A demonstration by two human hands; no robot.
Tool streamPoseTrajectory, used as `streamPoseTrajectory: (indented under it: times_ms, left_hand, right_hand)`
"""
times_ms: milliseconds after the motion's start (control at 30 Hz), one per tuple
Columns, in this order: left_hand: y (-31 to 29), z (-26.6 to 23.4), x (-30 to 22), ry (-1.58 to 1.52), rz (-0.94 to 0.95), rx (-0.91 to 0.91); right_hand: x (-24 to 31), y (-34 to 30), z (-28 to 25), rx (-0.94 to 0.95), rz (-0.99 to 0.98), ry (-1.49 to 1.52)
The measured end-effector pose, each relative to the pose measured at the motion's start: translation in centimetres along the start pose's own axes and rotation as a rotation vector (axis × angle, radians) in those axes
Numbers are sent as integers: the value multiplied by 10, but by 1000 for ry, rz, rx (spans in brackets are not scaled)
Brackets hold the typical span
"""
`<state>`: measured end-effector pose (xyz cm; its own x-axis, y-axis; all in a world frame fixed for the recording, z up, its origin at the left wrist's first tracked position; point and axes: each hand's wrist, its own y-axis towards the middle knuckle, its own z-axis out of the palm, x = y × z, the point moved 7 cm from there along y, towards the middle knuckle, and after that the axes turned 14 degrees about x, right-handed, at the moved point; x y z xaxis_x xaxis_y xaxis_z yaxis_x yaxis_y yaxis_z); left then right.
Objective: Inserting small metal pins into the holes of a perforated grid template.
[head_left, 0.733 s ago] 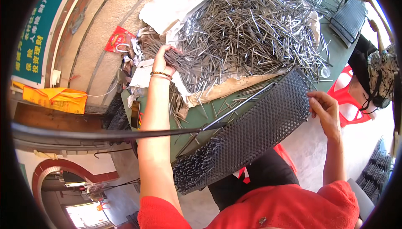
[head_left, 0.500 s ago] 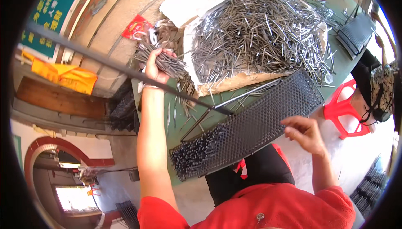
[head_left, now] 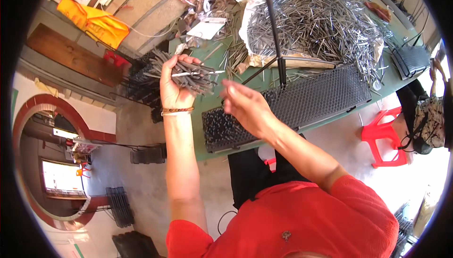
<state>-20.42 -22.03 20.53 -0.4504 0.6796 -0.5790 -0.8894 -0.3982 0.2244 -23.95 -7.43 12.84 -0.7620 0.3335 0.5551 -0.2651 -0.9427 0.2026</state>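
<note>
Right hand (head_left: 245, 107) risen beside the bundle, fingers loosely spread, empty | left hand (head_left: 172, 85) fingers clamped round metal pins (head_left: 191, 74)

One head-worn fisheye camera looks steeply down, close over the green table (head_left: 226, 62).

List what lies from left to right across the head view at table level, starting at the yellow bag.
Yellow bag → left hand gripping a bundle of metal pins → right hand → black perforated tray → red plastic stool.
</note>
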Motion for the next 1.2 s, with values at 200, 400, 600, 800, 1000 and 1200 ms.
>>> streamPoseTrajectory:
  times_ms: [200, 400, 600, 800, 1000, 1200]
  left_hand:
    - [-27, -41, -14, -82, 33, -49]
    - [-33, -86, -30, -215, 47, -82]
    - [-35, -116, -56, -151, 110, -24]
    - [-33, -117, -83, -134, 129, 6]
    - [-37, -113, -111, -29, 199, -8]
    - [-48, -116, -104, 144, 242, -111]
  right_hand:
    - [-17, 52, 6, 18, -118, 188]
    - [-41, 85, 5, -2, -87, 223]
    - [-33, 95, -15, -63, -118, -20]
    - [-31, 124, -4, -122, -48, -134]
    - [-28, 136, 8, -17, -44, -393]
    - [-35, 148, 33, 95, -96, -451]
